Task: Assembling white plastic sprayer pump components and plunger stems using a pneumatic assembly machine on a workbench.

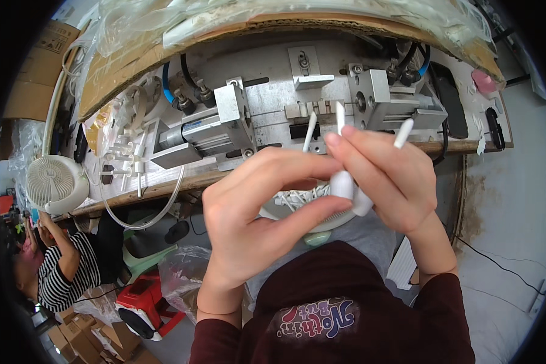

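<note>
Our left hand [258, 203] pinches a white rounded piece [342, 185] beside our right hand [394, 182], which pinches a white stick [340, 115]; we judge this one unfinished. Beneath, loose white parts [297, 197] suggest more remain; metal clamps [229, 108] stand farther off on the surface [449, 147].

Left hand [246, 209] arched in a C-shape, right hand [400, 182] close beside, fingers [370, 161] bent, both wrists [223, 282] bare

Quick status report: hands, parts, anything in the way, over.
Left hand pinching a rounded white piece. Right hand gripping a slim white piece. Hands partly block view of loose white parts beneath.
</note>
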Available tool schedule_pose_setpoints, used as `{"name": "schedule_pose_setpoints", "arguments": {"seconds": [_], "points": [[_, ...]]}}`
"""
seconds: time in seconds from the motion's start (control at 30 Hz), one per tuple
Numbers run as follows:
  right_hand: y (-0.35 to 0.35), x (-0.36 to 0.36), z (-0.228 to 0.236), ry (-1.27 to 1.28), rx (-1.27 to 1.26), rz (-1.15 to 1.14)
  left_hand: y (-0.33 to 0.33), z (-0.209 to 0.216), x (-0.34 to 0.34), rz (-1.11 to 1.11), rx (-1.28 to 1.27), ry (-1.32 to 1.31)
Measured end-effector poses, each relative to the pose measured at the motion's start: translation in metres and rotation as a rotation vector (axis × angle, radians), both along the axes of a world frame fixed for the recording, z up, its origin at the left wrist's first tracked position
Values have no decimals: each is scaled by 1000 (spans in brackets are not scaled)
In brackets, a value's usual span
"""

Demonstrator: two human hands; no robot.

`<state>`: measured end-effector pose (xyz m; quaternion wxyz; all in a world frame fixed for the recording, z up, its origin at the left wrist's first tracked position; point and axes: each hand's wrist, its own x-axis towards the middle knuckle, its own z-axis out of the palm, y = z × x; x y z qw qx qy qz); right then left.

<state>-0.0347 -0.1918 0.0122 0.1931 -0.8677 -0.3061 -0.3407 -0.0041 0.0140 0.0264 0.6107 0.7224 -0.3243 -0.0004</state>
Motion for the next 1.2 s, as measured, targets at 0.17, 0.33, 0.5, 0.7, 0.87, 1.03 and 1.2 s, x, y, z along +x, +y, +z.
{"name": "schedule_pose_setpoints", "arguments": {"seconds": [0.17, 0.33, 0.5, 0.7, 0.87, 1.03, 1.2], "points": [[0, 13, -5, -1, 150, 33, 3, -2, -8, 149, 81, -104], [-13, 6, 3, 239, 426, 169, 2, -23, -3, 223, 290, -348], [-14, 4, -6, 256, 615, 190, -9, -44, 6, 251, 533, -645], [-17, -10, 0, 226, 432, -29, -13, -35, 14, 249, 690, -618], [-10, -21, 9, 306, 400, -179, -14, -32, 13, 269, 697, -524], [-1, -21, 4, 407, 551, -153, -12, -32, 16, 259, 687, -544], [9, -7, -1, 261, 380, -149, -9, -39, 16, 227, 637, -585]]}}
